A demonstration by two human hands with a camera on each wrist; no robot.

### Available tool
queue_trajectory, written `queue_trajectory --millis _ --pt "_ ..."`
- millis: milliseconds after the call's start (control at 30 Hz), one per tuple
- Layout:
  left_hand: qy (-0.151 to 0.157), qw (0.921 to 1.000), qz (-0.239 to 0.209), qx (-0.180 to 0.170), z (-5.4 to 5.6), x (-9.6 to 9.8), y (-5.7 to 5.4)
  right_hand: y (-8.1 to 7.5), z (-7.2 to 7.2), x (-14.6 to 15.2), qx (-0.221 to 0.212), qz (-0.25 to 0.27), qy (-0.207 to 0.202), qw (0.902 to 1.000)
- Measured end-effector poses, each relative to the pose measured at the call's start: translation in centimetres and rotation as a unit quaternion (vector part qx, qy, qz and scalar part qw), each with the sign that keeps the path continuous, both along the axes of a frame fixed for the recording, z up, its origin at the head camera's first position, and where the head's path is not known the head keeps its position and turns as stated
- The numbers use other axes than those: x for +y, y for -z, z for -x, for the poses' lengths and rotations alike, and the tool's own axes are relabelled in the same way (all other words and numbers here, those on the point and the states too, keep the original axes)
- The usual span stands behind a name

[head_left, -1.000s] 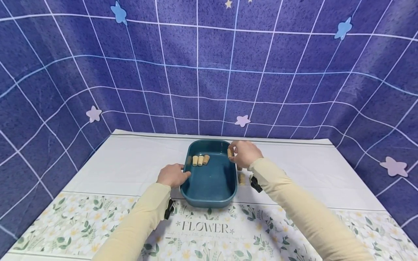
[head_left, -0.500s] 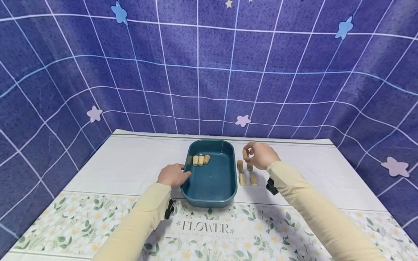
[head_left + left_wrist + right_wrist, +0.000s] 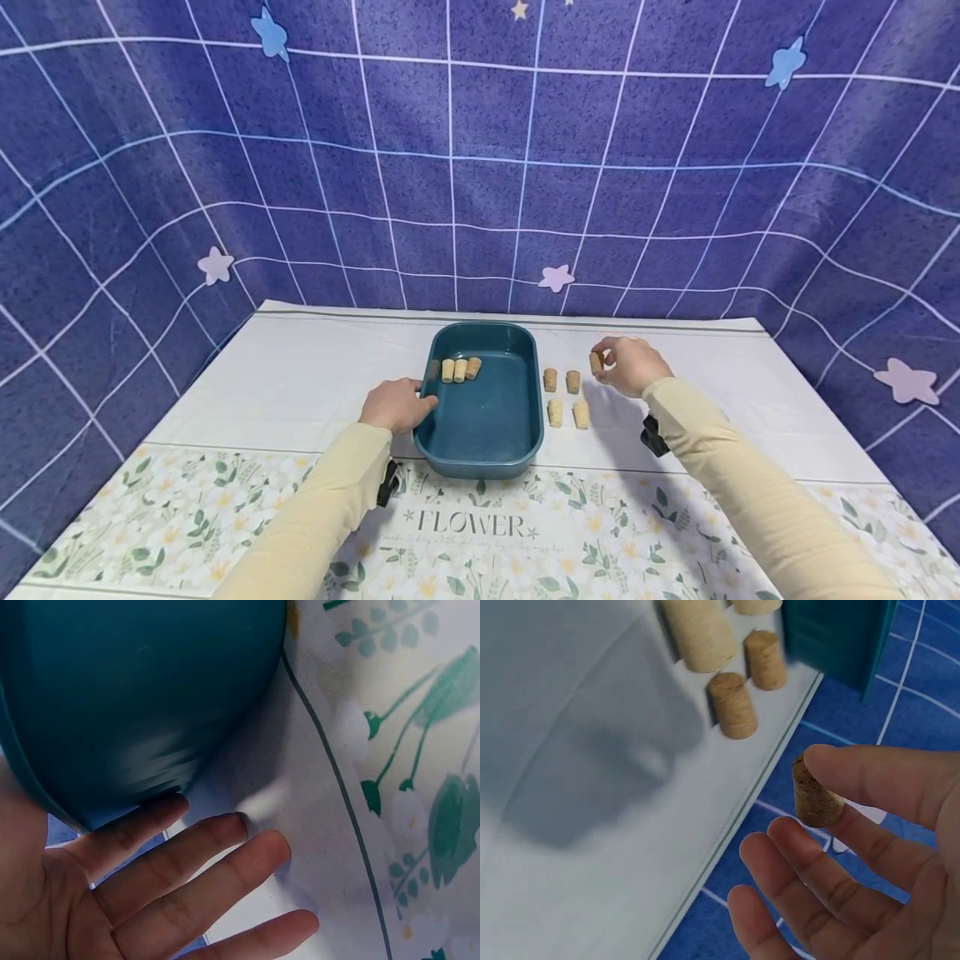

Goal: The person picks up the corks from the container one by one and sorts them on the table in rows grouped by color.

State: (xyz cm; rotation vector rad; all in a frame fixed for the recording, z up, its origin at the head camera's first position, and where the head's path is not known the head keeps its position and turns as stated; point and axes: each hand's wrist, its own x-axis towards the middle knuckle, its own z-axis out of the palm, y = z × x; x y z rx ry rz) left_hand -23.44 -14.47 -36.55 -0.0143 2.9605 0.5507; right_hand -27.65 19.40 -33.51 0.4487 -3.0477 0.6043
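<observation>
In the head view, a deep teal rectangular tray [image 3: 487, 433] stands on the table. Three corks [image 3: 460, 371] lie side by side in its far left part. My left hand [image 3: 397, 405] grips the tray's left wall, thumb over the rim and index finger against the outside; its other fingers [image 3: 225, 892] extend loosely in the left wrist view. To the right of the tray, my right hand [image 3: 633, 367] pinches one cork [image 3: 815, 796] between thumb and index finger, above the tabletop. Its remaining fingers are spread and slightly bent.
Between the tray and my right hand, several more corks [image 3: 573, 382] stand in two short rows. The white cloth [image 3: 330, 358] has a floral band with "FLOWER" lettering along the front. A blue grid-patterned curtain [image 3: 480, 192] encloses the back and sides.
My right hand has moved right, from the tray's right rim past the standing corks, carrying the cork. Corks that the hand covered now show. The left hand and tray have stayed put.
</observation>
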Motion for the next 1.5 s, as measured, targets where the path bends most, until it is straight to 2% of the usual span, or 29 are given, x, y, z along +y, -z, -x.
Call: queue_trajectory --millis 367,767,1500 --pt "0.001 1.0 0.004 0.002 -0.2 0.1 -0.2 1.9 0.5 1.3 -0.019 0.001 0.013 0.9997" --pt "-0.003 1.0 -0.001 -0.002 0.0 0.0 0.1 4.5 1.3 1.7 -0.029 0.005 0.028 0.9992" --pt "-0.006 0.9999 -0.004 0.008 -0.2 0.0 0.2 5.4 2.0 0.8 -0.038 -0.045 0.054 0.9968"
